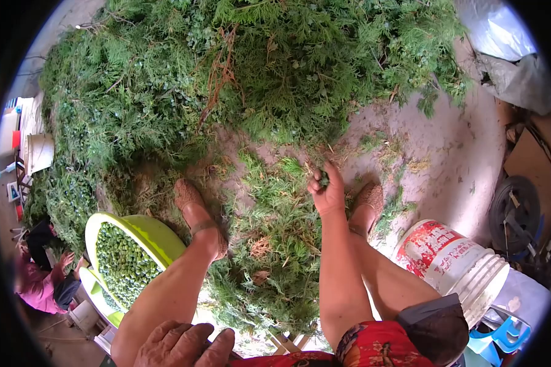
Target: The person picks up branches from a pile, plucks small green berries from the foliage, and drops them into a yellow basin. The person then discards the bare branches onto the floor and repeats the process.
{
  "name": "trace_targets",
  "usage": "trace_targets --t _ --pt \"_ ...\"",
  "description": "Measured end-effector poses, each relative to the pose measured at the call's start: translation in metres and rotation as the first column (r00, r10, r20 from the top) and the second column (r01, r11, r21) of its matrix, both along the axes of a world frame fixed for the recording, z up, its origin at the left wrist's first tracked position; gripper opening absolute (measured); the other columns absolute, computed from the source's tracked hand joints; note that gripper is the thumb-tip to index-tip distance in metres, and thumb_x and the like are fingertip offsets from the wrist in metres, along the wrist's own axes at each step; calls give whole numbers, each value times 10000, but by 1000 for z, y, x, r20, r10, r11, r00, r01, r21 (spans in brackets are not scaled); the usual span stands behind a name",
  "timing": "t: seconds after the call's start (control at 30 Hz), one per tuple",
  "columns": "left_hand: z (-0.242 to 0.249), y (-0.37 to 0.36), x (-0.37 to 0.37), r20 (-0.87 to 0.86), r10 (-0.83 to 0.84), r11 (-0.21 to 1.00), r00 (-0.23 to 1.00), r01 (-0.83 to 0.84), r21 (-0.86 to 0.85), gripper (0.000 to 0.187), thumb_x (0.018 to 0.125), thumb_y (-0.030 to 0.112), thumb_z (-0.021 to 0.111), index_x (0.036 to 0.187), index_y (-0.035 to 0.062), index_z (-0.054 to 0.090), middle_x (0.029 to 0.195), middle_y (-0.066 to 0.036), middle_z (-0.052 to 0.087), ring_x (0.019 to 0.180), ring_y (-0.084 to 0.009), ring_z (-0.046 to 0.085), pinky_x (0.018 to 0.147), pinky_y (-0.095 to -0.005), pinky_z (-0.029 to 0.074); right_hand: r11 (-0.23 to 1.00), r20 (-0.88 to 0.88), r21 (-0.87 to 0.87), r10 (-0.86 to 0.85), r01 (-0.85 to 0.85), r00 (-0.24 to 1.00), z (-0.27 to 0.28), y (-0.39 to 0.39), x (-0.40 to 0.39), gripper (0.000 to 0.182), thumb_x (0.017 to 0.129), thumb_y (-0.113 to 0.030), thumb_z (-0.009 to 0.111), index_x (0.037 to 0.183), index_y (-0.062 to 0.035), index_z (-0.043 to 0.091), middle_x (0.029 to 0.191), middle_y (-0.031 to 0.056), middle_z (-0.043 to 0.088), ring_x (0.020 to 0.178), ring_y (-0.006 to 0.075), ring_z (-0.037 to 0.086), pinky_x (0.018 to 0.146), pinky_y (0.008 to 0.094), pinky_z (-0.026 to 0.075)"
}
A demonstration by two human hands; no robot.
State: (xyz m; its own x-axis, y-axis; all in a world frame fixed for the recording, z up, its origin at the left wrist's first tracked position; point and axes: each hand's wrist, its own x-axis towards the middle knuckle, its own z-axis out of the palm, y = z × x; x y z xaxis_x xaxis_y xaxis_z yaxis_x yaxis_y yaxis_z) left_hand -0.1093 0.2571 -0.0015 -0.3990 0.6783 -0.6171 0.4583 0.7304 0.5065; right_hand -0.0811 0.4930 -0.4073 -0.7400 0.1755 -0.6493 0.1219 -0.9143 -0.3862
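My right hand (329, 191) is closed, with its fingers curled round some small green cones (322, 178). It hangs over loose green clippings (269, 226) scattered on the floor between my feet. My left hand (187, 346) rests by my left knee at the bottom edge, fingers loosely spread, with nothing seen in it. Beside my left leg stands a tilted yellow-green basin (165, 238) holding many small round green cones (123, 263). A large heap of cut evergreen branches (288, 67) lies in front of my feet.
A red-and-white bucket (450, 257) lies tilted by my right leg, with a blue plastic item (502, 335) behind it. A black wheel (514, 211) is at the right. Another person in a pink top (46, 287) sits at the far left, near a white bucket (38, 153).
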Motion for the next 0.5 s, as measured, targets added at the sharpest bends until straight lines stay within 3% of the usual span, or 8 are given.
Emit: trace_targets --t 0.1,0.23,0.3,0.33,0.4,0.43,0.47,0.5 --pt "0 1 1 -16 -5 1000 1000 5 -6 493 725 30 598 1198 57 463 1057 -165 530 904 -330 536 786 -401 432 983 -65 -128 -142 133 988 9 4 12 183 841 -293 599 897 -132 533 708 52 584 445 116 468 384 251 354" --pt "-1 0 2 -48 -13 1000 999 13 5 491 718 40 610 1188 61 473 1040 -153 539 883 -317 542 771 -395 436 987 30 4 -160 160 987 11 28 -5 203 872 -298 561 892 -100 524 730 64 555 472 118 458 395 249 348" --pt "-1 1 0 -51 -4 1000 999 4 9 490 715 38 611 1185 61 474 1031 -151 541 875 -316 543 768 -393 437 932 287 344 -221 115 932 14 43 -23 203 848 -265 586 936 -83 564 673 54 548 484 97 439 401 258 320" --pt "-1 1 0 -51 5 1000 999 -4 9 490 712 36 612 1182 62 475 1022 -148 544 867 -315 544 764 -391 439 932 286 345 -222 116 932 7 52 -33 203 848 -265 586 936 -83 564 673 54 548 484 97 439 401 258 320" --pt "-2 1 0 -46 4 1000 999 -4 4 489 708 32 613 1177 63 476 1017 -145 544 862 -312 544 761 -389 440 637 368 759 -246 -136 897 -17 70 -52 254 845 -234 579 1020 -51 570 737 116 600 550 196 541 456 323 390" --pt "-4 1 -1 -40 3 1000 999 -3 -2 488 705 28 614 1171 64 477 1011 -142 543 858 -310 544 757 -386 441 639 369 757 -246 -137 896 -27 79 -61 254 845 -234 579 1020 -51 570 737 116 600 550 196 541 456 323 390" --pt "-5 0 0 -37 2 1000 999 -2 -6 488 705 28 614 1171 64 477 1011 -142 543 858 -310 544 757 -386 441 240 332 929 -205 -282 921 -37 86 -69 267 842 -205 566 1046 -32 564 792 154 615 621 263 573 507 355 423" --pt "-7 0 -1 -35 4 1000 999 -4 -7 488 702 25 615 1168 66 477 1009 -140 544 855 -309 545 754 -384 443 -212 319 915 -147 -345 936 -40 88 -76 283 840 -176 552 1072 -14 558 847 192 631 693 329 606 559 387 457"
